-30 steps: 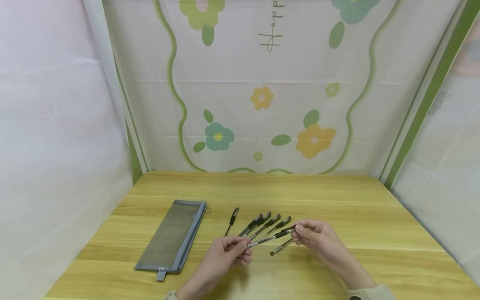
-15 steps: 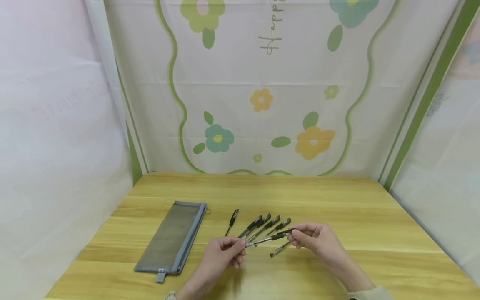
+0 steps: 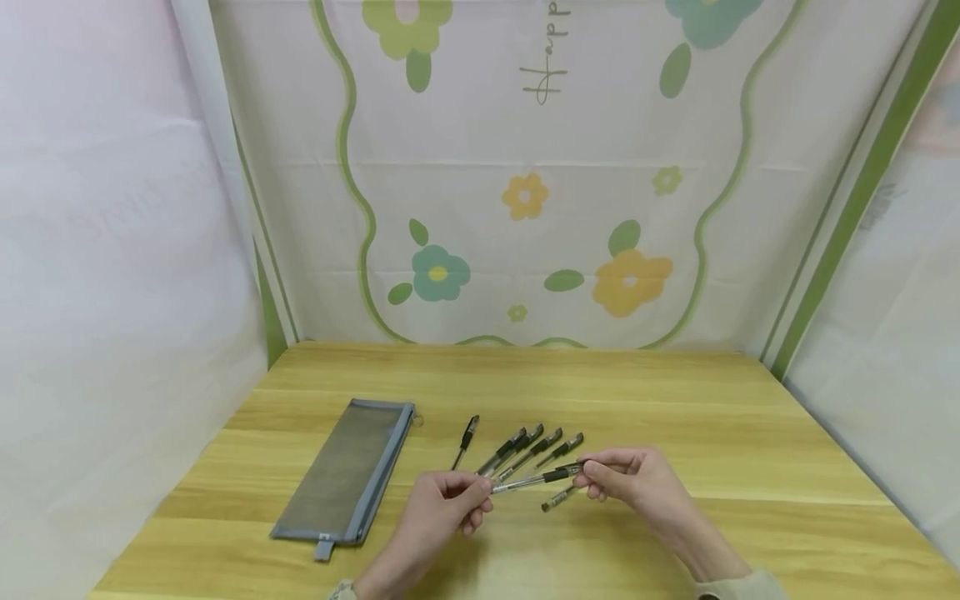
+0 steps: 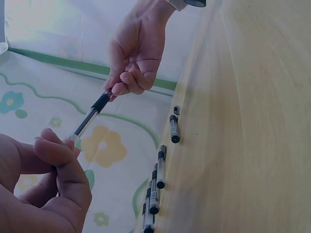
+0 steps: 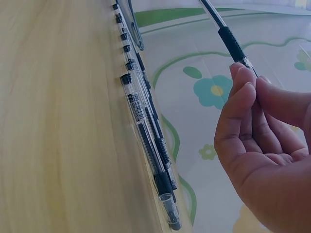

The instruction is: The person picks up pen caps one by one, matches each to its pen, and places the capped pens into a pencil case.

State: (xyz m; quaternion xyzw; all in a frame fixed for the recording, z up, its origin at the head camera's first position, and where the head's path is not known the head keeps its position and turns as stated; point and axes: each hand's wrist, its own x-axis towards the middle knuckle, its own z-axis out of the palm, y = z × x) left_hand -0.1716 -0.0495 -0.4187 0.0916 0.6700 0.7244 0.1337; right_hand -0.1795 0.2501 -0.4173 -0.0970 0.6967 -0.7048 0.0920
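Observation:
A clear-barrelled gel pen with a black grip (image 3: 558,474) is held slantwise above the table between two hands. My left hand (image 3: 447,506) pinches its tail end between thumb and fingers. At the capped end, the thumb and fingers of my right hand (image 3: 628,481) pinch it, hiding part of the cap. The left wrist view shows the pen's barrel (image 4: 87,121) stretched between both hands. In the right wrist view, the black grip (image 5: 232,44) rises from the right fingertips. Under the right hand, another pen (image 3: 558,498) lies on the table, partly covered.
Several similar pens (image 3: 542,447) lie fanned out just beyond the held one. A single pen (image 3: 468,435) lies apart to their left. Further left is a grey mesh zip pouch (image 3: 337,475), lying flat on the wooden table (image 3: 750,467). Printed cloth (image 3: 465,125) encloses the back and sides.
Both hands have shifted slightly left together with the pen, keeping their pinch on its two ends. The pens on the table and the pouch lie as before.

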